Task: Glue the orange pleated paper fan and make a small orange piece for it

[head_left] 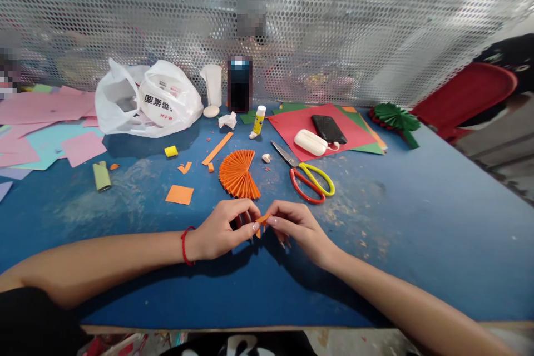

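Observation:
Between my two hands is a small folded strip of orange paper [262,220], pinched at both sides. My left hand [227,229], with a red cord on the wrist, grips its left part between thumb and fingers. The fingertips of my right hand [298,227] close on its right end. Just beyond my hands lies a pleated orange paper fan [237,175], spread partway round. Scissors [306,175] with red and yellow handles rest to its right. An orange paper rectangle [179,194] and an orange strip [217,148] lie on the left.
On the blue table [417,245] stand a glue stick [259,120] and a white plastic bag [150,103]. Its yellow cap [171,151] lies apart. Red paper [287,128] carries a white device [311,142] and a black one [329,129]. Pink sheets [45,108] lie left, a green pleated piece [396,119] right.

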A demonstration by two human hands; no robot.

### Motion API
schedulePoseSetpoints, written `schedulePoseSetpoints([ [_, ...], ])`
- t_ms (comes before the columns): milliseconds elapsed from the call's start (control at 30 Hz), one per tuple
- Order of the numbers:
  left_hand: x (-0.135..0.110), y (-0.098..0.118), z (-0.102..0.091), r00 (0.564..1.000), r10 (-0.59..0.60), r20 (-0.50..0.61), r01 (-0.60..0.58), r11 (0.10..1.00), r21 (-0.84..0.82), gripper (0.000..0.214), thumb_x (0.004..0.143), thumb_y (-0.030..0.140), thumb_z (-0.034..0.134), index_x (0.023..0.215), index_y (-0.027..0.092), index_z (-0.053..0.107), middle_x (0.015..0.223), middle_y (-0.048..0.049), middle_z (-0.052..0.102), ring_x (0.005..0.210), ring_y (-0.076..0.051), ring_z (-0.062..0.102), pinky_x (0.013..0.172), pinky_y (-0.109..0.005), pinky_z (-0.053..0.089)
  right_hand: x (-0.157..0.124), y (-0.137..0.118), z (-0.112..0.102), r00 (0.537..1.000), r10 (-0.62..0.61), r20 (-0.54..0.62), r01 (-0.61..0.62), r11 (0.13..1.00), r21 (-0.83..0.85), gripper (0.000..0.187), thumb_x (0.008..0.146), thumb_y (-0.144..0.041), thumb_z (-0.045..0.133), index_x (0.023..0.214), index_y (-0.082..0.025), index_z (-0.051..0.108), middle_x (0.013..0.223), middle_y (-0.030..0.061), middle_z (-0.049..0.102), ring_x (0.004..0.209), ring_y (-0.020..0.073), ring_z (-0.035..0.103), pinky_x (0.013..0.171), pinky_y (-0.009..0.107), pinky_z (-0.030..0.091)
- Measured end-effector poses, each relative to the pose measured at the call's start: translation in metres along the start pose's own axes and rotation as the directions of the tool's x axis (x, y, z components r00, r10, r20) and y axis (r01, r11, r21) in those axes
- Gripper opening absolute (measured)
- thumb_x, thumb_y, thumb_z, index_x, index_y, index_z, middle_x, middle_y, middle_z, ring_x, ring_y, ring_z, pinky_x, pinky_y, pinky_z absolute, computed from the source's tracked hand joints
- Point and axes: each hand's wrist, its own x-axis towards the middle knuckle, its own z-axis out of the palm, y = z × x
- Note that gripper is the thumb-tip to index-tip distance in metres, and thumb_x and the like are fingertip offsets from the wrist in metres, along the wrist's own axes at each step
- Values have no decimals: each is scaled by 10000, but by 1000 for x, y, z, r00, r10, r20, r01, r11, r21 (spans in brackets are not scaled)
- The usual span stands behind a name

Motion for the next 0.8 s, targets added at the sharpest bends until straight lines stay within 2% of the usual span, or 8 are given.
schedulePoseSetpoints([
  [267,-1,0,-1,1000,24,-4,-24,1000,-7,183,879,308,552,810,145,599,714,1,615,650,-111,526,627,-227,400,3,4,-4,994,108,-20,-106,990,93,259,802,-383,684,702,-156,608,542,-46,519,432,69,445,419,206,322],
  [400,0,0,-2,1000,18,7,-18,996,-84,212,875,319,545,756,146,572,673,3,617,620,-110,539,608,-221,405,4,6,-5,994,100,-41,-94,988,125,255,796,-361,685,673,-163,583,522,-49,507,421,62,407,413,206,288],
  [533,0,0,-2,1000,-4,-5,4,998,-70,265,904,363,551,766,142,598,674,5,619,613,-106,545,602,-213,405,4,6,-4,995,94,-15,-92,989,118,260,799,-367,693,674,-158,602,541,-40,524,433,64,420,421,209,299],
  [700,0,-1,-3,1000,0,8,0,999,-50,316,957,329,438,766,136,600,678,-2,616,635,-109,571,642,-217,417,4,6,-5,996,94,0,-93,988,120,246,796,-361,691,677,-162,608,518,-51,502,432,64,410,422,206,301],
  [800,0,-2,-2,1000,11,22,-9,997,-78,354,965,367,418,764,137,597,669,-4,610,621,-111,568,628,-217,414,4,7,-4,996,92,10,-93,991,93,252,803,-369,679,679,-166,597,561,-40,539,435,65,424,420,206,311],
])
